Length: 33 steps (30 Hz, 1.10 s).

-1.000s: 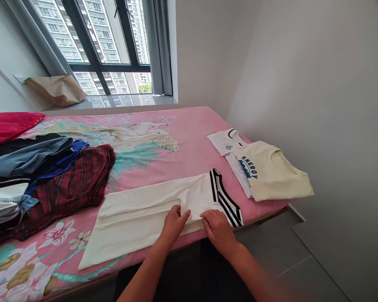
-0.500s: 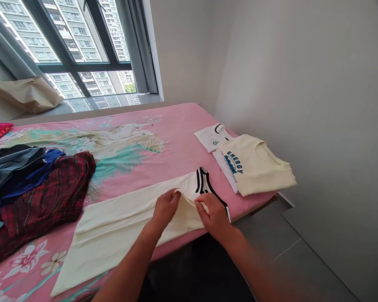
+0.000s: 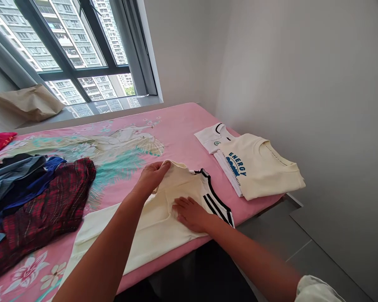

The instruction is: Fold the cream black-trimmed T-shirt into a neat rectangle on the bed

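Observation:
A cream shirt (image 3: 154, 222) with a black-and-white striped collar lies along the near edge of the pink bed (image 3: 182, 138). My left hand (image 3: 151, 176) pinches a fold of the cream shirt and holds it lifted above the bed. My right hand (image 3: 190, 213) lies flat with fingers spread on the shirt, just left of the striped collar (image 3: 216, 201). To the right, a folded cream "ENERGY" T-shirt (image 3: 264, 170) rests on a folded white shirt (image 3: 212, 138).
A heap of unfolded clothes, with a red plaid piece (image 3: 47, 201) on top, fills the bed's left side. A brown paper bag (image 3: 28, 102) sits on the window sill. A grey wall runs close along the right; grey floor shows below the bed's corner.
My left hand has lifted the shirt's fold up and away from the near edge. My right hand has let go of its pinch and now presses flat on the shirt.

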{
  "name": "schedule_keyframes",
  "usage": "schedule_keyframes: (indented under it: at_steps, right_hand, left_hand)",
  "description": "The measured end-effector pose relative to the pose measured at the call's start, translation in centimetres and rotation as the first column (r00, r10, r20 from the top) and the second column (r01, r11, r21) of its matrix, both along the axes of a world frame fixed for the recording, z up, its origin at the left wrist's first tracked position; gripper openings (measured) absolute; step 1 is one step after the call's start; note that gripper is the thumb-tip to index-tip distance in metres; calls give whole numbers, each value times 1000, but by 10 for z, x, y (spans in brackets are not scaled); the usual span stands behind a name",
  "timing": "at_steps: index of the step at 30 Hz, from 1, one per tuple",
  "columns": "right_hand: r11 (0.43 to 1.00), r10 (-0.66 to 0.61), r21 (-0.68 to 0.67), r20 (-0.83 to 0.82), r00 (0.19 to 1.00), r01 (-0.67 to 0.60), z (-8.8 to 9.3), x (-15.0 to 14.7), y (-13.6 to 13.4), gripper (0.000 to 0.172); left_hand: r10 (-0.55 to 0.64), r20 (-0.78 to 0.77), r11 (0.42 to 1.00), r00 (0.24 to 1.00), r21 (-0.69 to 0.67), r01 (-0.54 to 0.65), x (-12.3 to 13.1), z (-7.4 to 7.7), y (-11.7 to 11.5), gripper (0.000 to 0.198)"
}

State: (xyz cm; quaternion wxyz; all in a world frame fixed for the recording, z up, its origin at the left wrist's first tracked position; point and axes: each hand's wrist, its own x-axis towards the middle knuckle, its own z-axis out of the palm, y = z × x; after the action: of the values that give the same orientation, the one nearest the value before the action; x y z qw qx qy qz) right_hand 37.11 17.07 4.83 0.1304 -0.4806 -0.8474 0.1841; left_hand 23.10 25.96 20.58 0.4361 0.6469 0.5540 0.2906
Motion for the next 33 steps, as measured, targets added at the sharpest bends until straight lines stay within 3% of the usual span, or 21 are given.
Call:
schedule_keyframes:
  at_steps: [6, 9, 13, 16, 22, 24, 27, 29, 33]
  right_hand:
    - [973, -220, 81, 64, 973, 214, -15, 9, 41, 58]
    - [943, -321, 106, 51, 946, 315, -12, 19, 45, 42]
    - [812, -580, 112, 47, 814, 572, -11, 49, 47, 36]
    - [755, -655, 76, 66, 752, 651, -13, 70, 51, 34]
    - [738, -671, 1, 109, 734, 675, -12, 79, 72, 20]
    - [736, -674, 13, 104, 732, 676, -8, 77, 76, 13]
    - [733, -680, 80, 76, 729, 676, 0, 68, 68, 18]
    - [764, -642, 119, 58, 764, 634, 5, 55, 53, 21]
    - [899, -416, 154, 3, 909, 410, 8, 21, 23, 27]
  left_hand:
    - [-25, -66, 1000, 998, -17, 24, -6, -8, -9, 44]
    - [-58, -36, 998, 998, -38, 57, -10, -13, -12, 45]
    - [-1, 28, 998, 1000, -69, 3, -11, -15, -11, 47]
    - [29, 36, 997, 999, -73, -26, -9, -13, -9, 49]
    - [11, -12, 997, 1000, -72, -12, -5, -9, -14, 48]
    - [16, -16, 998, 1000, -63, -17, -5, -8, -16, 47]
    - [12, -21, 998, 1000, -63, -13, -4, -8, -18, 45]
    - [-8, -29, 998, 1000, -65, 6, -4, -9, -17, 44]
    - [-62, -106, 998, 992, -11, 62, -2, -11, -14, 44]
